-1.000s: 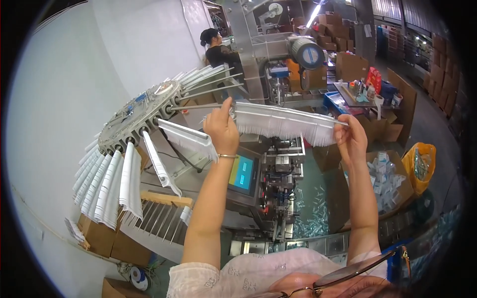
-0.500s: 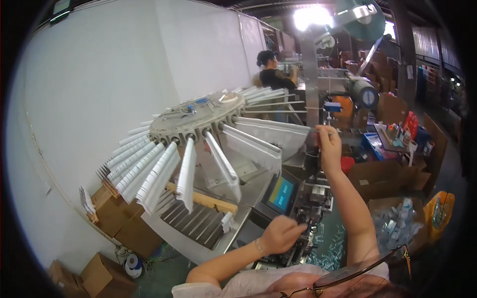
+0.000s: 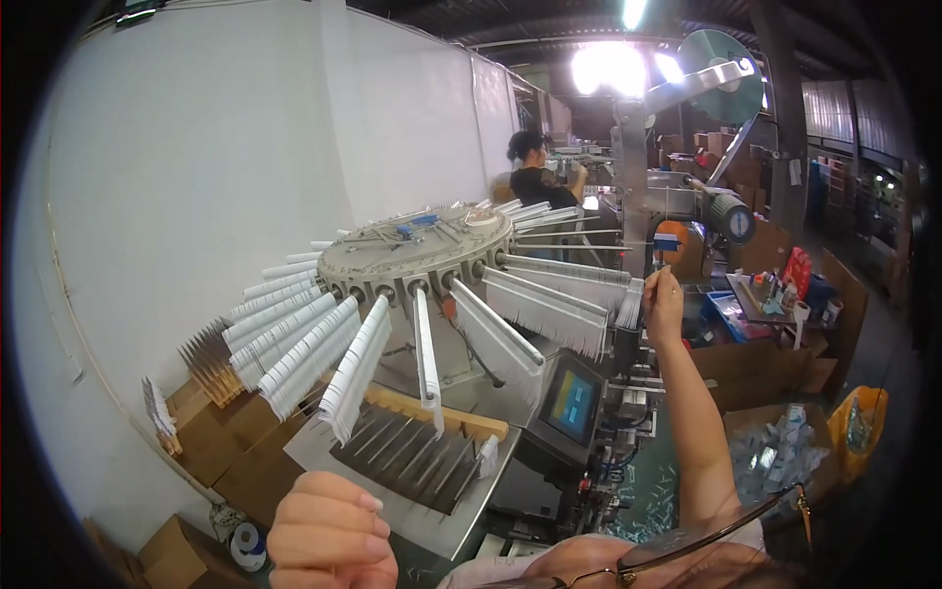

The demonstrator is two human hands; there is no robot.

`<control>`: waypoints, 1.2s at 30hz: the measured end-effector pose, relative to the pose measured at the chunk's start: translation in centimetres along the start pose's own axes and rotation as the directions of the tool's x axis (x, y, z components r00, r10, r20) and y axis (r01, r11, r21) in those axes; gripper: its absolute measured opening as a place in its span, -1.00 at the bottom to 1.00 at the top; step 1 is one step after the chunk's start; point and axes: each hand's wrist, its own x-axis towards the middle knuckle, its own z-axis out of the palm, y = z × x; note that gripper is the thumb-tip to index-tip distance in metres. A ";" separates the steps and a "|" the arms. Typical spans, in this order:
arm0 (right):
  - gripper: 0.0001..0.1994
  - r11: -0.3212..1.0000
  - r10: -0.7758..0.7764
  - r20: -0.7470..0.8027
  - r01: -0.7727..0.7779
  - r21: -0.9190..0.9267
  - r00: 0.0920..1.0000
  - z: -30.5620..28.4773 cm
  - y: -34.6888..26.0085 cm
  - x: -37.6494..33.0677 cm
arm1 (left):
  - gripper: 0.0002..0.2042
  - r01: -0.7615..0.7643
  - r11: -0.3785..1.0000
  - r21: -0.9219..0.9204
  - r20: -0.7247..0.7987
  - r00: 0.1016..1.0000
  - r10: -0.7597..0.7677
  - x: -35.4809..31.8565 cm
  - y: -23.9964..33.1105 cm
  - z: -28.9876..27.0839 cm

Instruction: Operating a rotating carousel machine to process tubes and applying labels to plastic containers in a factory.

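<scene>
A round grey turntable machine (image 3: 417, 265) stands in front of me, with metal arms fanning out all round it. Folded white sheets (image 3: 549, 299) with thin fringed lower edges hang over many of the arms. My right hand (image 3: 664, 309) is raised at the outer end of one arm, its fingers pinched together beside a bunch of white strips (image 3: 631, 302); what lies between the fingertips is hidden. Low and close to me, my left hand (image 3: 329, 540) is curled closed, and its palm side cannot be seen.
A slatted metal rack (image 3: 412, 456) and a control screen (image 3: 569, 398) sit below the arms. Cardboard boxes (image 3: 182, 555) stand at lower left. A carton of clear packets (image 3: 785, 447) is at right, near a cluttered table (image 3: 775, 294). Another person (image 3: 540, 177) works farther back.
My left hand has moved left and toward me from beside the screen. My right hand stays raised near the arm's end. The view has shifted, and the arms sit at different angles.
</scene>
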 end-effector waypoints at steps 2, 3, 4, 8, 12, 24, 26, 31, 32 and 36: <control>-0.63 0.999 -0.042 0.023 0.042 0.026 0.999 0.1 0.2 -0.2 | -0.54 0.001 0.998 0.057 0.195 0.981 -0.012 -0.1 -0.2 -0.1; -0.63 0.997 -0.076 0.016 0.076 -0.025 0.997 0.0 -0.3 -0.1 | -0.67 -0.158 0.987 -0.024 -0.139 0.978 0.153 0.4 -0.4 2.2; -0.63 0.997 -0.065 0.018 0.066 -0.031 0.998 0.2 0.2 -0.2 | -0.80 -0.304 0.952 -0.033 -0.455 0.853 0.256 0.8 -0.4 3.7; -0.62 0.999 0.029 -0.095 -0.033 -0.041 0.995 0.9 0.1 -0.4 | -0.87 -0.322 0.946 0.031 -0.255 0.913 0.319 2.7 0.1 1.8; -0.63 0.999 0.027 -0.087 -0.028 -0.015 0.996 1.5 -0.1 -0.3 | -0.89 -0.302 0.953 -0.037 -0.448 0.857 0.254 3.8 1.2 2.8; -0.61 0.998 0.035 -0.145 -0.026 0.064 0.989 0.9 0.3 0.0 | -0.83 -0.163 0.986 -0.028 -0.337 0.931 0.144 -1.0 1.4 4.5; -0.62 0.997 0.049 -0.151 -0.040 0.063 0.987 1.0 -0.1 -0.1 | -0.81 -0.102 0.994 -0.030 -0.066 0.993 0.100 -3.2 1.1 2.7; -0.62 0.997 0.048 -0.141 -0.038 0.067 0.989 0.7 -0.1 -0.1 | -0.93 0.392 0.892 -0.227 0.068 0.919 -0.387 -5.0 -1.3 3.8; -0.62 0.997 0.046 -0.147 -0.036 0.067 0.988 0.7 0.0 0.0 | -0.92 -0.041 0.997 -0.068 -0.105 0.994 0.033 -4.1 -1.8 4.8; -0.63 0.998 0.035 -0.134 -0.027 0.062 0.990 0.7 0.1 -0.2 | -0.87 -0.004 0.998 -0.065 -0.027 1.000 0.002 -4.7 -2.4 4.7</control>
